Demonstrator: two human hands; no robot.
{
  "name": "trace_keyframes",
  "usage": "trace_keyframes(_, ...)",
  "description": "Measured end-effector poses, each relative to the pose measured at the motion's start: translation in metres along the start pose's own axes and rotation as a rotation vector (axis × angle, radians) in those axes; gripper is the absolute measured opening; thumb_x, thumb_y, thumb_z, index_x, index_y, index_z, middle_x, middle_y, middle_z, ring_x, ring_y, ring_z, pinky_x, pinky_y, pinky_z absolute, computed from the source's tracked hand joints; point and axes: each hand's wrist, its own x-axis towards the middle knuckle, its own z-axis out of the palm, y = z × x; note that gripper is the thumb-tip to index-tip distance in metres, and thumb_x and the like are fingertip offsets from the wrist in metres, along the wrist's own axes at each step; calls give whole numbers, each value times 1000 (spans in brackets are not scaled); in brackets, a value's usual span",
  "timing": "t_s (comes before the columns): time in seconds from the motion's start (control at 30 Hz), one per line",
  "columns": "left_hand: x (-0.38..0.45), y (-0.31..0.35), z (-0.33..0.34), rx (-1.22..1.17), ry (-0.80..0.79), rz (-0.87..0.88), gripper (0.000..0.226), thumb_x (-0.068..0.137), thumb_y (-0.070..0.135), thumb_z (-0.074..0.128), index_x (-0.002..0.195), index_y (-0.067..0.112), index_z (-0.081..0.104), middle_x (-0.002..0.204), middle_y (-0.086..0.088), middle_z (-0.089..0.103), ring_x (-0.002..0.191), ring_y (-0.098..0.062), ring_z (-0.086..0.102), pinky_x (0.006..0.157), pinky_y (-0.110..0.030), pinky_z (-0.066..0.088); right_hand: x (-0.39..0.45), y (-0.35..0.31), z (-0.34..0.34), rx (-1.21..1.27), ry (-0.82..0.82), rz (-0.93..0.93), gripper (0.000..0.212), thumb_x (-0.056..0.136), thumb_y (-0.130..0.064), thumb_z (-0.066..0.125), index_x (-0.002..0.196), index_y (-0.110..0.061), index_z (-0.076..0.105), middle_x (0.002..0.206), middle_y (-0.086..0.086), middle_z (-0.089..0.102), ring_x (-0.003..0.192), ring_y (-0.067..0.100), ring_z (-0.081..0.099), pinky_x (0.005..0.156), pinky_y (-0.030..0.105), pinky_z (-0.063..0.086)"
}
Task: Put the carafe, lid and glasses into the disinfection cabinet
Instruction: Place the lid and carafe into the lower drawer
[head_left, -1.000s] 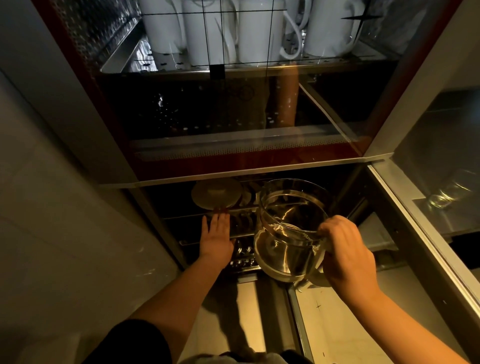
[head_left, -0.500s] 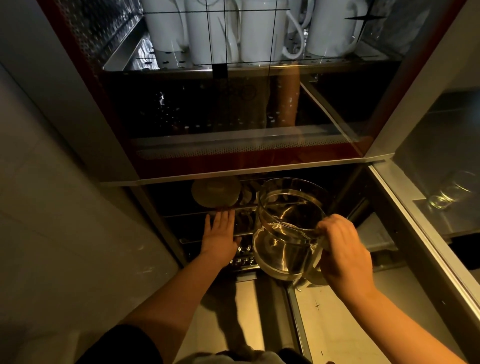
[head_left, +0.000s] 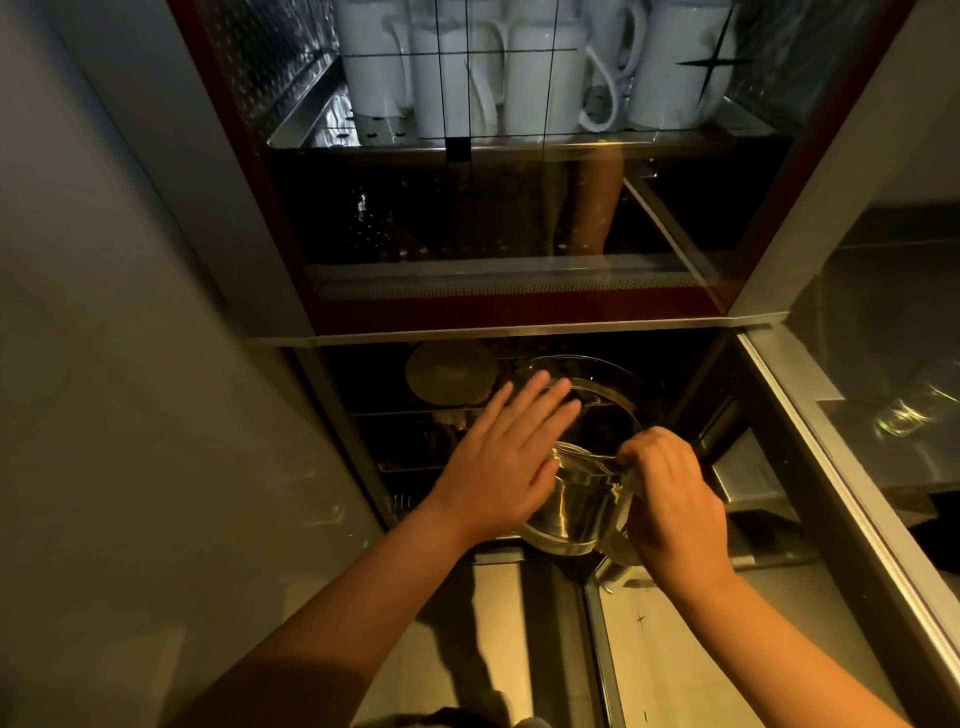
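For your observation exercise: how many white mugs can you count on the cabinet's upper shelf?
5, standing in a row: far left, next right, centre, a rear one partly hidden, and far right. More may stand behind, above the picture's edge.

colours at the cabinet

the carafe (head_left: 582, 499) is clear glass with pale yellowish glints. the lid (head_left: 449, 375), far left in the lower compartment, is a dull tan disc. the mugs (head_left: 540, 78) on the far upper shelf are plain white. that shelf's tray (head_left: 322, 122) is shiny silver with a pattern of small dark holes. the cabinet frame (head_left: 519, 317) is dark red, above a pale strip of fine dots. the glass (head_left: 904, 415) at the right is clear with a greenish tint. the wall (head_left: 130, 364) at the left is plain grey.
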Motion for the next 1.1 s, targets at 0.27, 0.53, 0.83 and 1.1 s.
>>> trace_keyframes(0.27,11,15,-17,-27,104,180,27,81,39,61,88,13,66,80,0,64,75,-15,61,78,-31,50,-9,-6,-20,36,-2,22,60,57,5,79,104,-17,48,105,6,55,104,15,45,48,31,53)
trace_keyframes(0.53,28,27,-26,-36,168,235,33,76,44,64,71,12,55,68,-1,52,62,-13,48,67,-18,30,-8,-2,-40,35,4,-30,61,57,-2,83,109,-13,52,113,8,57,112,18,45,65,27,53)
trace_keyframes(0.83,47,22,-48,-122,129,181,33,76,39,64,67,10,51,65,-2,49,63,-11,39,65,-24,33,-11,11,-53,-126,50,-388,56,78,-9,62,130,-9,41,138,13,39,131,28,36,108,42,32)
trace_keyframes(1.1,44,19,-60,-99,133,203,35,76,40,65,65,11,49,63,-2,48,60,-14,41,61,-25,33,-7,27,-62,-279,-250,-841,36,81,-26,68,114,-16,56,115,3,62,118,21,47,115,38,17)
